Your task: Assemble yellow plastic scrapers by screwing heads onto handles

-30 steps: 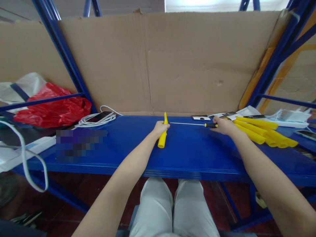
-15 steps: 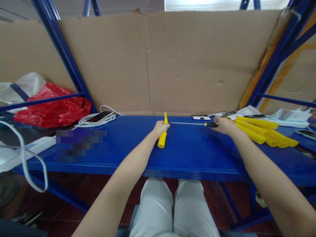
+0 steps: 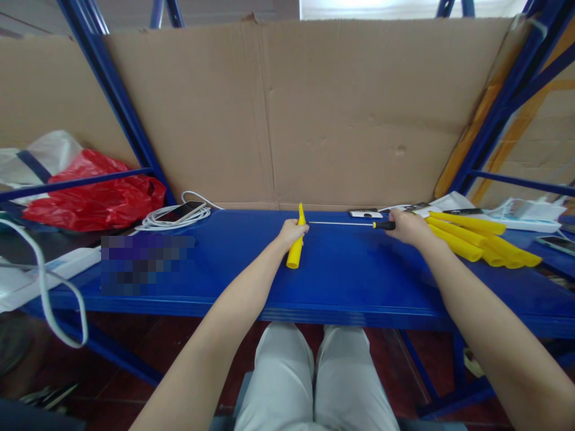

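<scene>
My left hand is closed around the middle of a yellow tapered tube. The tube's narrow end points toward the cardboard and its wide round end toward me. In my right hand is the black handle of a long thin screwdriver, with a yellow band where the shaft starts. The shaft runs level to the left, and its tip ends at the tube beside my left fingers. Whether the tip touches or enters the tube I cannot tell. Several more yellow tubes lie in a pile just right of my right hand.
A blue table carries everything, backed by a cardboard sheet between blue posts. To the left lie a red plastic bag, a coiled white cable and a white power strip. Another power strip and a phone are at right.
</scene>
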The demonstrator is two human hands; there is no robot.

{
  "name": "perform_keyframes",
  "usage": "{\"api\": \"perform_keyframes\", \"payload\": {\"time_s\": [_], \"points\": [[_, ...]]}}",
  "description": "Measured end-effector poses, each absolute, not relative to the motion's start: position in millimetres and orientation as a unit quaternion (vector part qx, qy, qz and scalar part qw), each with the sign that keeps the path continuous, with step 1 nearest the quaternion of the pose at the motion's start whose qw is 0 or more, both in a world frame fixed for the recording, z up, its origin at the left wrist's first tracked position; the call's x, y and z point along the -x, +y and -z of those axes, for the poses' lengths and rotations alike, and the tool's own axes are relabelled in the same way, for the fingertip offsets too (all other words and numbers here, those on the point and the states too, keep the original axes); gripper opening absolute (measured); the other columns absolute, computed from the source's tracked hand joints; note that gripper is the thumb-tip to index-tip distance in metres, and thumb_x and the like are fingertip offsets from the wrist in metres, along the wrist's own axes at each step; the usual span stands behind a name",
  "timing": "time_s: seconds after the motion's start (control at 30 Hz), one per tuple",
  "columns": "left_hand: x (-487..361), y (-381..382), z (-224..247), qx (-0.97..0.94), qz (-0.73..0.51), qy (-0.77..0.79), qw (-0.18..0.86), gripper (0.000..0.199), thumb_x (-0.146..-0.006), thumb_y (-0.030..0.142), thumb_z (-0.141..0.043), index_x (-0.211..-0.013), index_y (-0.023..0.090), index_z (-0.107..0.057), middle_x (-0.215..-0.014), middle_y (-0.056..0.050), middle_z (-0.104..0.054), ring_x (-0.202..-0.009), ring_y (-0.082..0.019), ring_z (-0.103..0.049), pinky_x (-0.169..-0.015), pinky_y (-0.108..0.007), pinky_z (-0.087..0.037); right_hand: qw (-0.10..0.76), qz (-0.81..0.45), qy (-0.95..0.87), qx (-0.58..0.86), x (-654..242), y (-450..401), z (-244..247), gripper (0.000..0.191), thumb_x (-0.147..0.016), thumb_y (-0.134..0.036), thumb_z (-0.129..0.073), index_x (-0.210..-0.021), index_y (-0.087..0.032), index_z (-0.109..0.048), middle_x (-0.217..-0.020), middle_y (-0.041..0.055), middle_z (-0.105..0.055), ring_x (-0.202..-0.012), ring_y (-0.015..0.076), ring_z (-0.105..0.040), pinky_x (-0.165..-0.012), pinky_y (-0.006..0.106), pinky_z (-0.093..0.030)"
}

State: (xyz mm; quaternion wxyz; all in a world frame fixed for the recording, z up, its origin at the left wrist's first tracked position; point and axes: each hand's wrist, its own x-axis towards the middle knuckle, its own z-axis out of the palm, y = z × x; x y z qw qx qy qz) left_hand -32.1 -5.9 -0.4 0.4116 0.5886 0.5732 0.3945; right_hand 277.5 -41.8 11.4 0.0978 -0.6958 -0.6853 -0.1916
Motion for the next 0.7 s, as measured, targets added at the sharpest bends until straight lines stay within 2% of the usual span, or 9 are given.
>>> {"api": "perform_keyframes", "payload": {"time_s": [0.13,0.37,0.5,0.7], "points": [[31.0,-6.8,0.9,-0.586,-0.393,0.571,0.419,0.018,-0.068,0.002,-0.055,-0.061,0.017,-0.049,-0.040,0.007,-0.043,-0.033,-0.009,-0.044,-0.039,-0.021,-0.036,0.080,0.159,-0.668,0.723,-274.0,-45.4,-14.8,0.025,-0.076,-0.033,-0.058,-0.099,-0.022,-0.060,-0.087,0.0110,-0.069,-0.084,0.0290,-0.065,-0.069,0.035,-0.043],[30.9,-6.5,1.8,-0.577,-0.396,0.576,0.422,0.018,-0.067,0.002,-0.056,-0.061,0.017,-0.049,-0.040,0.007,-0.042,-0.033,-0.009,-0.044,-0.039,-0.020,-0.036,0.076,0.152,-0.693,0.700,-275.5,-43.4,-13.1,0.028,-0.076,-0.034,-0.056,-0.099,-0.021,-0.067,-0.107,0.0129,-0.068,-0.102,0.0322,-0.061,-0.079,0.040,-0.046],[30.8,-5.2,2.7,-0.579,-0.396,0.570,0.427,0.018,-0.068,0.002,-0.055,-0.061,0.017,-0.048,-0.039,0.007,-0.041,-0.032,-0.009,-0.043,-0.038,-0.020,-0.036,0.086,0.181,-0.696,0.690,-277.6,-43.8,-12.6,0.022,-0.075,-0.034,-0.060,-0.094,-0.023,-0.065,-0.100,0.0109,-0.068,-0.097,0.0301,-0.062,-0.077,0.038,-0.045],[29.5,-3.6,4.3,-0.585,-0.388,0.574,0.421,0.016,-0.069,0.003,-0.055,-0.063,0.017,-0.050,-0.039,0.008,-0.041,-0.033,-0.009,-0.044,-0.039,-0.020,-0.037,0.078,0.174,-0.663,0.724,-276.0,-43.9,-12.9,0.033,-0.076,-0.035,-0.060,-0.105,-0.018,-0.058,-0.089,0.0129,-0.069,-0.082,0.0293,-0.065,-0.067,0.034,-0.044]]}}
